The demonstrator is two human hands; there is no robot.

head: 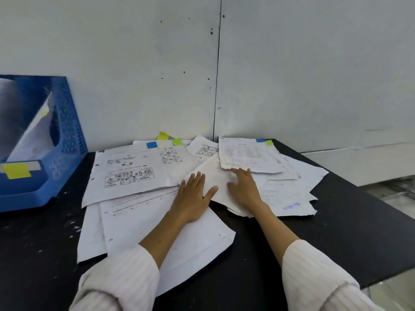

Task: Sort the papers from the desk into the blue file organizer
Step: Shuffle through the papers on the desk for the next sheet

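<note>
Several white papers (139, 171) lie spread and overlapping on the black desk (350, 212), some with blue, green and yellow sticky tabs at their far edges. My left hand (193, 196) lies flat on a blank sheet in the middle of the pile, fingers straight. Beside it my right hand (243, 187) rests on the same sheet, its fingertips at the torn near edge of a printed page (249, 156). The blue file organizer (67, 135) stands at the far left against the wall, with a paper leaning inside it and a yellow tab on its front.
A pale wall (157, 63) rises right behind the desk. The desk's right edge (368, 182) runs diagonally, with floor beyond it. Bare black desk shows near the front left and to the right of the papers.
</note>
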